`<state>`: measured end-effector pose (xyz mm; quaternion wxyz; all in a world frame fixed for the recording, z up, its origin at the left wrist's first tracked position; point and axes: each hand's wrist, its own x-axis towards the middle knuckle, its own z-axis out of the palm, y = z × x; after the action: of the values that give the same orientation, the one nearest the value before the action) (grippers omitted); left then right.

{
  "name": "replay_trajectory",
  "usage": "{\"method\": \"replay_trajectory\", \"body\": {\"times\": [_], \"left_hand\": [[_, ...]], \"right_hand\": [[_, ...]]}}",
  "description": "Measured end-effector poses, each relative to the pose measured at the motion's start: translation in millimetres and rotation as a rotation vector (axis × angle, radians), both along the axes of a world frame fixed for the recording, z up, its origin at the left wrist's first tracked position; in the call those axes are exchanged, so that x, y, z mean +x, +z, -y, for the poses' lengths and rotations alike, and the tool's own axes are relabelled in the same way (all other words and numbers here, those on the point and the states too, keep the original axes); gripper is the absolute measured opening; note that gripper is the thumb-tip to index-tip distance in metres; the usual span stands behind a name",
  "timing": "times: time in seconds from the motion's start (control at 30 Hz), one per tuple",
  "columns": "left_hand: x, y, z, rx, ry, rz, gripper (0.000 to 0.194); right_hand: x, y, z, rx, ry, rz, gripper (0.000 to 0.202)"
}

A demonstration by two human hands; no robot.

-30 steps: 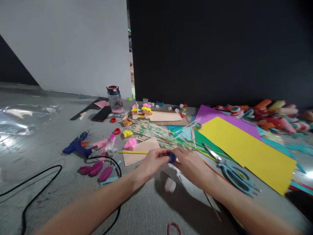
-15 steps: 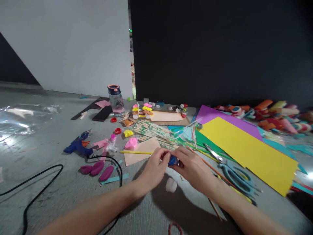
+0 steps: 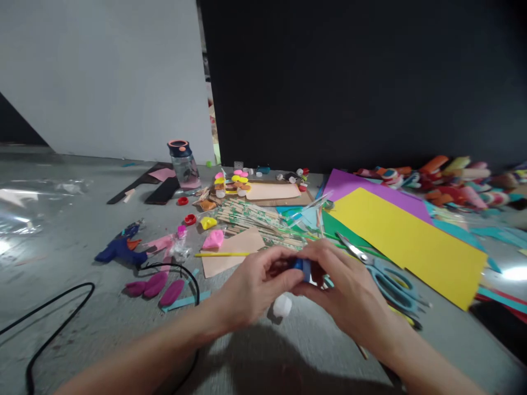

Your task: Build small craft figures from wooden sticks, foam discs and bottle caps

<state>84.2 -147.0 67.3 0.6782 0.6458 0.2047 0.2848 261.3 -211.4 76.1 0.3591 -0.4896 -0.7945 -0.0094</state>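
Observation:
Both hands meet over the grey work surface around a small blue piece (image 3: 303, 267), whose exact kind the fingers hide. My left hand (image 3: 257, 282) is closed, its thumb and fingertips on the left side of the piece. On the other side, my right hand (image 3: 343, 277) grips it between thumb and curled fingers. Just below them lies a small white cap-like object (image 3: 282, 306). A yellow stick (image 3: 222, 254) rests on a beige sheet (image 3: 234, 249) beyond my left hand. Blue-handled scissors (image 3: 393, 285) lie to the right of my right hand.
A blue glue gun (image 3: 121, 249) with a black cord (image 3: 197, 296) lies left, near purple oval pieces (image 3: 154, 285). Wooden sticks (image 3: 251, 219) are strewn ahead. A drinking bottle (image 3: 184, 164) stands by the wall. Yellow sheet (image 3: 407, 247) covers the right side.
Both hands have come nearer and turned around the blue piece, still holding it. The view has shifted slightly, so most things appear further left.

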Motion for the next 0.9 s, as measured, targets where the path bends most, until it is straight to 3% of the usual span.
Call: {"method": "replay_trajectory", "body": {"times": [0.23,0.53,0.8,0.9], "left_hand": [[-2,8.4,14,-0.203,-0.028,0.12,0.029],[-4,6.4,23,-0.354,-0.062,0.313,0.032],[-4,4.8,28,-0.27,0.05,0.382,0.03],[-4,6.8,28,-0.281,0.011,0.408,0.027]], "right_hand": [[4,8.8,10,0.221,0.053,0.012,0.042],[5,16.6,24,0.198,0.014,0.19,0.058],[5,24.7,32,0.172,-0.008,0.11,0.04],[5,25.9,31,0.182,-0.003,0.118,0.04]]}}
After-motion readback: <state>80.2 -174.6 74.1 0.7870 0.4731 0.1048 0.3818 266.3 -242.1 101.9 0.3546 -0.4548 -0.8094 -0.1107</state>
